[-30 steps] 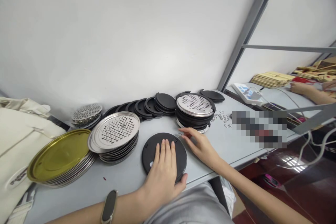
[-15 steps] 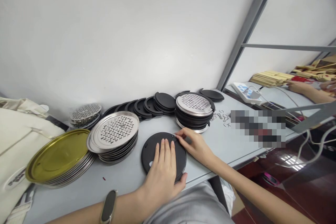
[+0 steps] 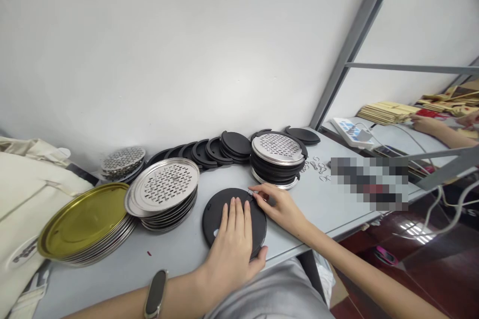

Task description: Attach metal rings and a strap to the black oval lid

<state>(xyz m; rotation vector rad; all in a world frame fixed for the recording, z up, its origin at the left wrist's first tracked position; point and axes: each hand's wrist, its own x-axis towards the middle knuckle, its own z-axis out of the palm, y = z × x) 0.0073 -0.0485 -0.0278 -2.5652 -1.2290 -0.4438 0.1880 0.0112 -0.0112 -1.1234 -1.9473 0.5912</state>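
Observation:
A round black disc [image 3: 213,212] lies flat on the table before me. Fingers stretched out, my left hand [image 3: 234,244] rests on top of it, with the thumb along the near right edge. At the far right rim, the thumb and index finger of my right hand [image 3: 275,204] pinch a small metal ring [image 3: 250,192]; the fingertips partly hide how it sits on the disc. Several loose metal rings [image 3: 318,167] are scattered beyond my right hand. Behind the disc stands a stack of black discs topped by a perforated metal plate [image 3: 277,147].
Left of the disc are stacks of perforated metal plates [image 3: 166,185] and gold trays [image 3: 84,222]. Black discs [image 3: 202,152] overlap along the wall. A cream bag [image 3: 22,194] sits far left. Past a grey metal frame [image 3: 346,50], another person's hand [image 3: 428,123] is near flat yellowish pieces [image 3: 387,111].
My right hand's fingers shift slightly at the ring on the disc's rim. My left hand stays flat on the disc. The whole view drifts very slightly.

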